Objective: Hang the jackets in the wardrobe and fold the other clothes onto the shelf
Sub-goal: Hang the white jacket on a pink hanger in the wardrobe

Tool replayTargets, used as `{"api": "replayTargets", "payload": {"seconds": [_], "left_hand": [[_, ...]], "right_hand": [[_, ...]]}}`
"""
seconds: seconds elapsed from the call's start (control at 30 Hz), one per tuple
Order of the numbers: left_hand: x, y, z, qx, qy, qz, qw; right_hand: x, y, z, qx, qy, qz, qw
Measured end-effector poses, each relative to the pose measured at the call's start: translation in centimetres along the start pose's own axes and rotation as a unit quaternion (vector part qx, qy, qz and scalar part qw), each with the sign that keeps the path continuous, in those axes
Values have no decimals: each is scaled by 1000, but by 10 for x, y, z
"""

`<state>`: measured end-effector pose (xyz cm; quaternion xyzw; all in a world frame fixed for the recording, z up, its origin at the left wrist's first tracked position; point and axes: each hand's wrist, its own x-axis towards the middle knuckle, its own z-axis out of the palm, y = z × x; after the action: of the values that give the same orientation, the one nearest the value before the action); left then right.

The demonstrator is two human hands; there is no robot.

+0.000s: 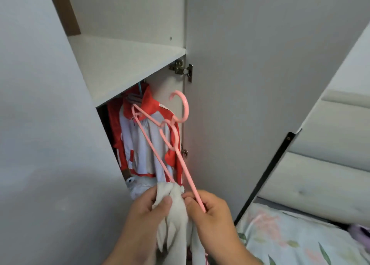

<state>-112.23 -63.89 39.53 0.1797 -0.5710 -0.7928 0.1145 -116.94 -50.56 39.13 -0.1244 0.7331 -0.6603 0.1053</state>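
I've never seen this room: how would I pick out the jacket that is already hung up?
Find the open white wardrobe and look below its shelf. The jacket hangs there, behind the pink hangers held up before it. Its red collar and trim set it apart from the plain white garment in the left hand.

Left hand (148,206) grips a bunched white garment (176,210) low in front of the open wardrobe; right hand (212,210) pinches the lower end of the pink hangers (188,176), two hooks showing, rods slanting up and left; one rod runs into the top of the garment. Behind the hangers, a red-and-white jacket (144,144) hangs under the white shelf (124,64); the door (260,84) stands open at right on its metal hinge (181,68). A floral bedcover (300,238) lies lower right, below a padded headboard (330,164).
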Motion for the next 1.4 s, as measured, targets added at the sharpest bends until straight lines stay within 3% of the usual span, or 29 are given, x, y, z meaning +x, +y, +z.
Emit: {"api": "replayTargets", "payload": {"seconds": [0.2,0.33,0.43,0.63,0.87,1.13,1.27,1.4], "left_hand": [[-50,26,-8,-115,-172,-51,977],[-81,34,-20,-99,-257,-51,960],[-106,34,-31,-57,-307,-7,950],[-150,21,-39,-15,-317,5,948],[-173,-2,-9,-13,-374,-49,926],[-153,-34,42,14,-470,-105,876],[-136,-49,81,30,-489,-134,861],[-116,-56,124,56,-552,-167,815]], "right_hand": [[-55,-40,-2,14,43,-22,999],[-97,-50,6,11,71,-23,997],[-130,-51,13,3,86,-29,996],[-188,-43,30,26,154,-18,988],[-235,-36,8,14,253,-2,967],[-251,-12,-30,10,391,28,920],[-236,3,-53,18,473,34,880],[-220,12,-77,32,551,40,833]]}}
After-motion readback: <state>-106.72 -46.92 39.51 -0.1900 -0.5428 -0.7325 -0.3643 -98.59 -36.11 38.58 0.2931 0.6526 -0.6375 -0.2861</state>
